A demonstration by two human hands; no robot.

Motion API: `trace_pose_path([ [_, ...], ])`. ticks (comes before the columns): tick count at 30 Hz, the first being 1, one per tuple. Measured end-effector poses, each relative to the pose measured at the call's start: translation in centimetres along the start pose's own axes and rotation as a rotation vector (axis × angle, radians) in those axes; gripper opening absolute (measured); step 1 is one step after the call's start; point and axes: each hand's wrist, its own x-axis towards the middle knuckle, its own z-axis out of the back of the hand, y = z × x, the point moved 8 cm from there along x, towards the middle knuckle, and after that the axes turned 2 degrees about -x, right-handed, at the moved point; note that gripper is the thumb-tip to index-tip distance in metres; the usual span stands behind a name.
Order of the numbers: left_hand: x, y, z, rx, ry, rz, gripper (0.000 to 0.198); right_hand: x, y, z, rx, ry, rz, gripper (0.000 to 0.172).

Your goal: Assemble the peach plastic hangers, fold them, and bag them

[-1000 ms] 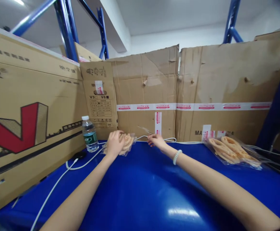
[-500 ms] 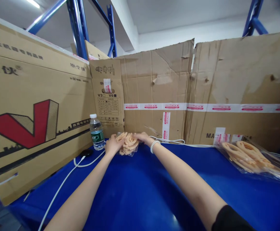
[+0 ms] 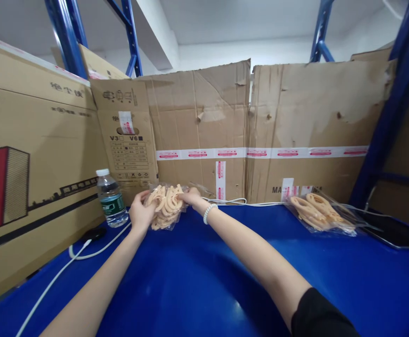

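Note:
A clear plastic bag of beige pieces with oval loops (image 3: pixel 166 209) stands near the cardboard at the back of the blue table. My left hand (image 3: pixel 143 210) is closed on its left side, fingers partly hidden behind the pieces. At the upper right edge, my right hand (image 3: pixel 193 198) pinches the bag between thumb and fingers. Farther right lies a second clear bag (image 3: pixel 322 213) with similar beige looped pieces, apart from both hands. A water bottle (image 3: pixel 111 199) with a green label stands just left of my left hand.
Cardboard panels (image 3: pixel 204 131) wall the back, and a large printed box (image 3: pixel 60 154) stands on the left. A white cable (image 3: pixel 49 276) runs over the blue table (image 3: pixel 190 290) beside a black round object (image 3: pixel 93 234). A dark flat device (image 3: pixel 394 231) lies far right.
The view has turned right, so things sit farther left and the dark device appears. The held bag is tilted more upright, and more of its looped pieces show. Both hands keep hold.

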Motion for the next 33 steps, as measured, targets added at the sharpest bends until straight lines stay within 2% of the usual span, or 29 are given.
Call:
trace_pose_path([
  [3,-1.8,-0.9,-1.1,-0.155,0.017,0.067,0.057,-2.1,-0.1,2.5,0.033,0.002,0.019,0.024],
  [6,-4.9,-2.0,-3.6,-0.333,0.156,0.161,0.066,-5.4,-1.8,6.5,0.078,-0.01,0.017,0.018],
  [8,-7.9,-3.1,-5.9,-0.449,0.326,0.224,0.066,-8.2,-3.9,9.4,0.119,-0.017,0.002,0.017],
  [10,-11.5,-4.4,-8.0,-0.544,0.532,0.29,0.06,-11.1,-6.6,12.1,0.169,-0.012,-0.025,0.023],
  [13,-16.8,-6.0,-10.2,-0.637,0.849,0.4,0.044,-14.8,-10.6,14.5,0.237,0.021,-0.08,0.036],
  [15,-19.0,-6.6,-10.7,-0.677,0.975,0.455,0.041,-16.5,-12.3,15.0,0.285,0.044,-0.084,0.043],
  [17,-19.8,-6.7,-10.6,-0.692,1.008,0.449,0.048,-17.3,-13.1,15.0,0.331,0.045,-0.053,0.049],
  [19,-19.3,-6.8,-10.2,-0.65,0.965,0.333,0.056,-17.7,-13.0,14.9,0.371,0.028,0.003,0.052],
  [21,-18.3,-7.3,-9.5,-0.567,0.875,0.109,0.057,-17.9,-12.5,14.9,0.405,0.011,0.062,0.051],
  [24,-17.8,-9.5,-7.8,-0.401,0.721,-0.362,0.048,-18.0,-11.7,14.7,0.463,0.018,0.136,0.046],
  [26,-18.6,-11.2,-6.7,-0.298,0.637,-0.688,0.045,-18.0,-11.7,14.6,0.527,0.018,0.166,0.041],
  [29,-20.9,-12.8,-6.0,-0.219,0.652,-1.046,0.053,-17.4,-12.5,14.6,0.66,-0.022,0.166,0.041],
  [31,-22.3,-13.0,-6.1,-0.159,0.713,-1.19,0.058,-16.7,-13.3,14.4,0.727,-0.026,0.136,0.048],
  [33,-23.1,-12.9,-6.5,-0.064,0.76,-1.265,0.059,-16.0,-14.1,14.3,0.743,-0.01,0.1,0.052],
])
